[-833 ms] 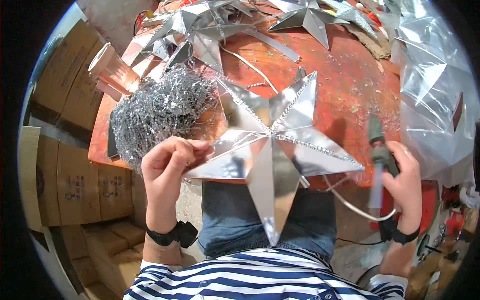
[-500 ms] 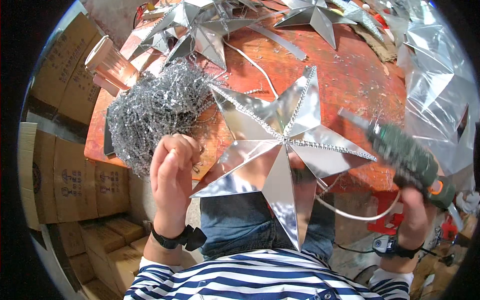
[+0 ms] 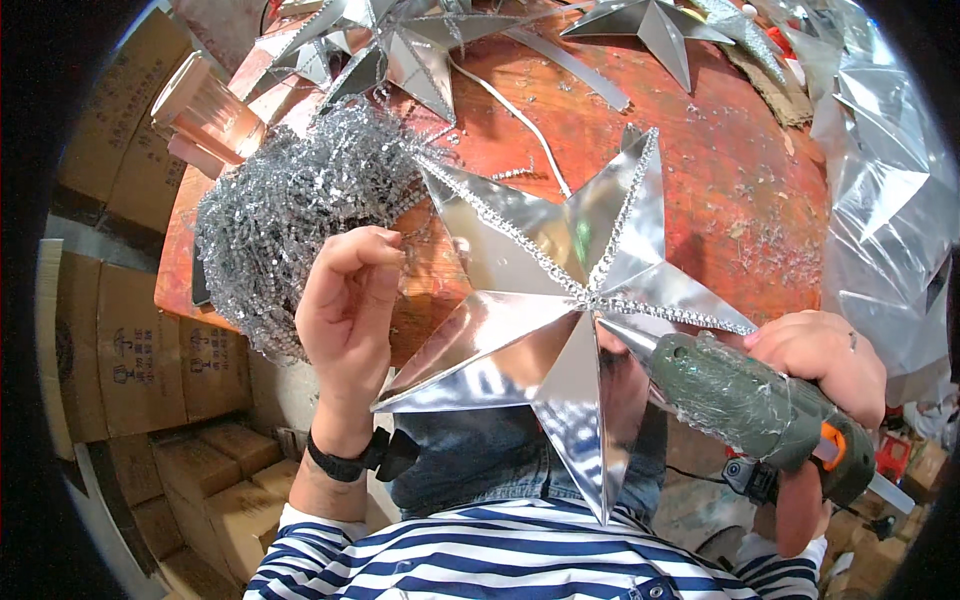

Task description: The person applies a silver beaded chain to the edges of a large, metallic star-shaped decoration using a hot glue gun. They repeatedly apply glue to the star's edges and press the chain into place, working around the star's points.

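A shiny silver five-pointed star (image 3: 570, 370) stands in front of me over the table's near edge and my lap. Silver beaded trim (image 3: 520, 240) runs along three of its ridges, meeting at the centre. My right hand (image 3: 825, 360) grips a dark green glue gun (image 3: 735, 400) with an orange trigger and a glue stick out of its back. Its nozzle lies close to the star's centre, below the right-hand trimmed ridge. My left hand (image 3: 350, 300) is raised left of the star, fingers curled in; what they hold, if anything, is hidden.
A heap of tangled silver trim (image 3: 290, 220) lies on the red table (image 3: 740, 170), beside a clear cup (image 3: 210, 110). More silver stars (image 3: 410, 70) stand at the back. Clear plastic sheeting (image 3: 885, 200) hangs at right; cardboard boxes (image 3: 150, 350) are stacked at left.
My right hand has swung the glue gun left and down, bringing its nozzle to the star's middle. The star has shifted slightly in view. My left hand has risen a little, its wrist turned.
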`<control>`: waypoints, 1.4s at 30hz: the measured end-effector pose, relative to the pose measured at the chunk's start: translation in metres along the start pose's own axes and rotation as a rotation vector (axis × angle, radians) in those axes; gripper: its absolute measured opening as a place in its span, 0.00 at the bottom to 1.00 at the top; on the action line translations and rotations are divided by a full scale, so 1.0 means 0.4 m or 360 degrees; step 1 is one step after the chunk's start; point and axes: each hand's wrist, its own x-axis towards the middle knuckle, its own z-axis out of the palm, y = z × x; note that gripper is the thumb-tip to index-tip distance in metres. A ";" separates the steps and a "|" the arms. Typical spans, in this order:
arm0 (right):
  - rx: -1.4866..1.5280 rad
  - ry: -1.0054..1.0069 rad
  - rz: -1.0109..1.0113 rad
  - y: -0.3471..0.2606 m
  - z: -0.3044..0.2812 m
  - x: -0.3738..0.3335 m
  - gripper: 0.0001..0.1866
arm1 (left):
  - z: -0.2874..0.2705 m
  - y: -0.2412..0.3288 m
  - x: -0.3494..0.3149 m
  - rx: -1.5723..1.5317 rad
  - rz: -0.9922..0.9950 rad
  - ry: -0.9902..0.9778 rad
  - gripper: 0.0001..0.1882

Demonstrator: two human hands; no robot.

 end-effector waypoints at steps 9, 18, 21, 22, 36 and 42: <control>0.0069 -0.0062 -0.0062 0.020 0.002 0.019 0.20 | -0.003 -0.002 -0.013 -0.0159 -0.0222 0.0068 0.09; 0.0057 -0.0595 0.0276 0.011 -0.043 0.004 0.21 | -0.011 0.007 -0.008 0.0194 0.0034 -0.0072 0.09; 0.0277 -0.0937 0.0488 0.029 -0.063 -0.012 0.23 | -0.013 0.006 -0.007 0.0085 -0.0029 -0.0080 0.08; 0.0336 -0.0985 0.0500 0.028 -0.064 -0.012 0.23 | -0.011 0.008 -0.007 0.0028 -0.0054 -0.0077 0.08; 0.0019 0.0066 0.0131 -0.042 0.031 -0.068 0.23 | 0.006 -0.010 -0.008 -0.0394 -0.0020 0.0044 0.08; 0.0255 -0.0372 0.0101 0.034 0.003 -0.143 0.21 | 0.004 -0.010 -0.007 -0.0163 0.0088 0.0017 0.10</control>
